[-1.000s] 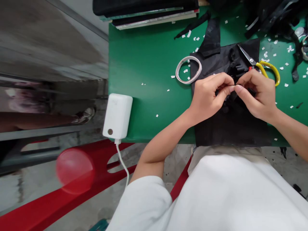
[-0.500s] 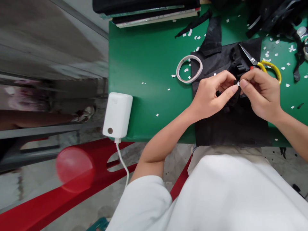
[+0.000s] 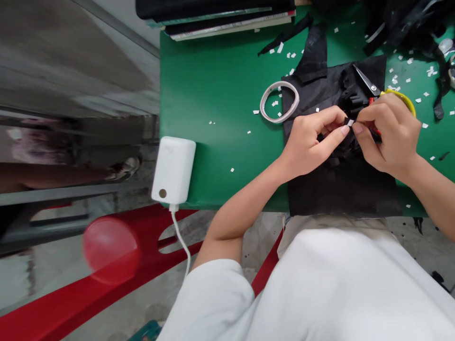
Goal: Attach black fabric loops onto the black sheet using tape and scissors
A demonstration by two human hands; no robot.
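My left hand (image 3: 316, 139) pinches a small black strip (image 3: 347, 121) between thumb and forefinger. On the strip lies a small white piece of tape (image 3: 350, 123). Just right of it, my right hand (image 3: 389, 130) is closed, its thumb and forefinger tips together at the strip's edge; whatever they pinch is too small to make out. Under both hands spreads a black sheet (image 3: 341, 189), with crumpled black pieces (image 3: 351, 102) on top. Scissors (image 3: 369, 85) with yellow handles lie beyond my right hand, which partly covers them. A roll of white tape (image 3: 263, 105) rests left of the sheet.
White paper scraps (image 3: 289, 55) are scattered over the green table (image 3: 213, 85). A white power bank (image 3: 174, 170) with a cable sits at the left edge, above a red chair (image 3: 149, 237). Books (image 3: 231, 26) are stacked at the back; black scraps (image 3: 401, 28) pile up far right.
My right hand has shifted slightly and turned, now covering more of the yellow scissor handles. More of the white tape piece shows between my fingertips. My left hand has barely moved.
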